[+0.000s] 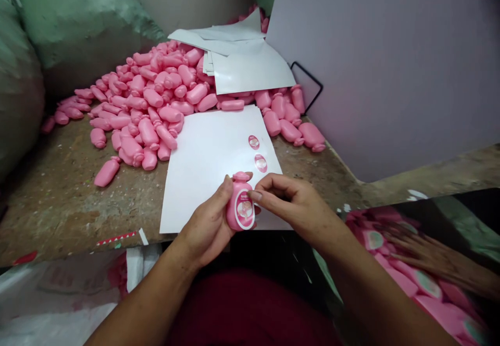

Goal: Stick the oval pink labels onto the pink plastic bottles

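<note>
My left hand [209,221] grips a small pink bottle [240,202] upright over the near edge of a white sticker sheet [203,174]. An oval label sits on the bottle's front. My right hand [291,200] is closed in a pinch, its fingertips pressing on the upper right of that label. Two oval stickers [258,153] remain on the sheet, just beyond the bottle.
A large heap of unlabelled pink bottles [152,96] covers the worn table [58,195] behind the sheet. Used white backing sheets [242,59] lie stacked on the heap. A grey board [383,59] stands at right. Labelled bottles fill a bag [422,278] at lower right.
</note>
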`<state>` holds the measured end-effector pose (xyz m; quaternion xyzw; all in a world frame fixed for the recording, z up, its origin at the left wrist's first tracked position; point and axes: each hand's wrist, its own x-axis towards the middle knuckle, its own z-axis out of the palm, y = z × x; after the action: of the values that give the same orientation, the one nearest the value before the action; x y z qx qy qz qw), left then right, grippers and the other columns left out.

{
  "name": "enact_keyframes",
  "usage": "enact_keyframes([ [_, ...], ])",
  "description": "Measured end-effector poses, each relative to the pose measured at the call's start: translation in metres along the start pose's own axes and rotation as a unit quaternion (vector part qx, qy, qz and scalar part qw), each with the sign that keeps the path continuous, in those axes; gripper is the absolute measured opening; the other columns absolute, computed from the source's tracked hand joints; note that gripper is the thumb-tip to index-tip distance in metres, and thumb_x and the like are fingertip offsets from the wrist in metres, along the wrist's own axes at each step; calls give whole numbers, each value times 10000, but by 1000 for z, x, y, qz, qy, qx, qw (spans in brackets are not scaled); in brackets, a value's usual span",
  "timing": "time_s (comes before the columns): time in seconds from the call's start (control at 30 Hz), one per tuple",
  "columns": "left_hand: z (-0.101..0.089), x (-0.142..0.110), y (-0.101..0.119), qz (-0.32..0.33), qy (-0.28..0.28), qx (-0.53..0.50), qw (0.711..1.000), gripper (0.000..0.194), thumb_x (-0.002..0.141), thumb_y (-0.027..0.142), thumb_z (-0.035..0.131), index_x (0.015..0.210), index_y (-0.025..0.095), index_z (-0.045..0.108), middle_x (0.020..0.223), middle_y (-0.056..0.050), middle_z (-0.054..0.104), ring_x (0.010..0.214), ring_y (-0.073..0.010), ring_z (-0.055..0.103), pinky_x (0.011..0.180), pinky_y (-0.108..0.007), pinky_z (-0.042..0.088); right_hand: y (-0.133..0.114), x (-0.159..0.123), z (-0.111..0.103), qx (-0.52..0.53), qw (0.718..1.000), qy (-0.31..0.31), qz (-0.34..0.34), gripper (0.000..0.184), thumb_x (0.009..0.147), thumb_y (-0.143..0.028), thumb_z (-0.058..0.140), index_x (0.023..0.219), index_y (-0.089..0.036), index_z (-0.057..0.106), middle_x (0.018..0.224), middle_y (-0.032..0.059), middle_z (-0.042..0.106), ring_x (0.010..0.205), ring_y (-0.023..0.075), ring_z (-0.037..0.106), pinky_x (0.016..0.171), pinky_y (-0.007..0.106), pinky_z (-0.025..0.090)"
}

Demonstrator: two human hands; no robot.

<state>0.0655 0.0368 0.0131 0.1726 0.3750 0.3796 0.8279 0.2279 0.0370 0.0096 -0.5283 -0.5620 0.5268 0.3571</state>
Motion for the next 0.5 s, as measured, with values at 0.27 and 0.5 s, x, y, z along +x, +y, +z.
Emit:
enact_keyframes([
  [0.27,-6,0,-4,2,-25,3,1000,364,1015,409,411,1206,166,603,1025,-84,649,816,-145,643,623,-228,524,1,1,-1,29,1000,-1,4,299,771,-482,703,686,-207,624,659,-6,621,637,146,545,615,276,421],
  [0.5,-4,2,0,-3,-15,10,1000,364,1009,414,421,1202,171,611,1034,-79,625,813,-140,617,599,-223,528,2,2,0,38,999,-2,7,342,754,-520,730,689,-197,636,667,-1,629,640,144,539,610,279,407],
])
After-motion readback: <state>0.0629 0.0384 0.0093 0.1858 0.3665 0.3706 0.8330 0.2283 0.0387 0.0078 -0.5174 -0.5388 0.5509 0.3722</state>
